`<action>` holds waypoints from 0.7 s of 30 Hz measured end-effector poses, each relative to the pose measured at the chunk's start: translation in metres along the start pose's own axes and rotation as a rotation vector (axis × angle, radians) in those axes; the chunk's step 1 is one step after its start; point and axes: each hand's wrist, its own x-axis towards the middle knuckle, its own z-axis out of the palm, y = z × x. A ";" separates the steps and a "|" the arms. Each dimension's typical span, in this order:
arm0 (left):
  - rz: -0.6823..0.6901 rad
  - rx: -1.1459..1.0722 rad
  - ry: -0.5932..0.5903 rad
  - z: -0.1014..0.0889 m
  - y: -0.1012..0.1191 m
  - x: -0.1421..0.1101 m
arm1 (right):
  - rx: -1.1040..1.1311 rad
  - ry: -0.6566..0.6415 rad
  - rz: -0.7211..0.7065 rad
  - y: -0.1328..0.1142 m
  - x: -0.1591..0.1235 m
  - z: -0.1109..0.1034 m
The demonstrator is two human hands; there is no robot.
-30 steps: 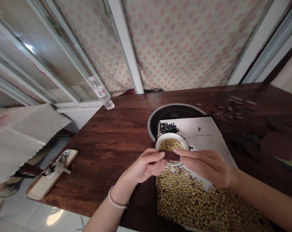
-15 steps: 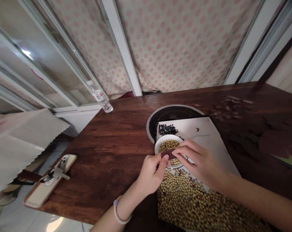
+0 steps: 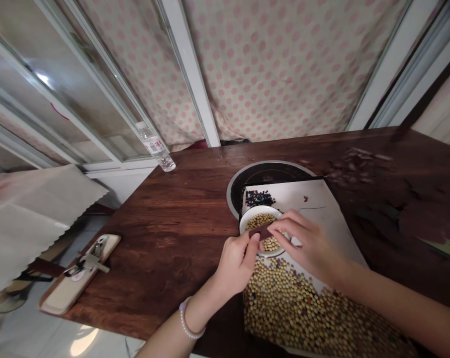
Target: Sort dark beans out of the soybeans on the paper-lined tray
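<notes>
My left hand and my right hand both pinch a small dark brown strip, its material unclear, over a white bowl. The strip tilts up to the left and hides part of the bowl's contents. Pale yellow soybeans fill the bowl, and my right fingers lie across its right rim. Below my hands, many soybeans mixed with coloured beads cover a flat surface. A small heap of dark beads lies on a white sheet beyond the bowl.
The white sheet lies on a dark wooden table, partly over a round black hob. A plastic water bottle stands at the far left corner. A cream tray with keys and a scalloped white cloth are at left.
Both hands have moved up the view, bringing the strip from the bowl's near rim to over its middle. The strip now tilts more. The whole view has shifted slightly.
</notes>
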 end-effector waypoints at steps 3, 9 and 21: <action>-0.044 -0.051 0.110 0.000 0.000 0.001 | -0.023 0.012 0.093 0.006 0.003 0.001; -0.110 -0.210 0.229 -0.003 -0.001 0.005 | 0.127 -0.191 0.201 0.001 0.010 -0.009; -0.131 -0.235 0.213 0.002 -0.004 0.007 | -0.087 -0.656 -0.061 -0.008 -0.012 -0.025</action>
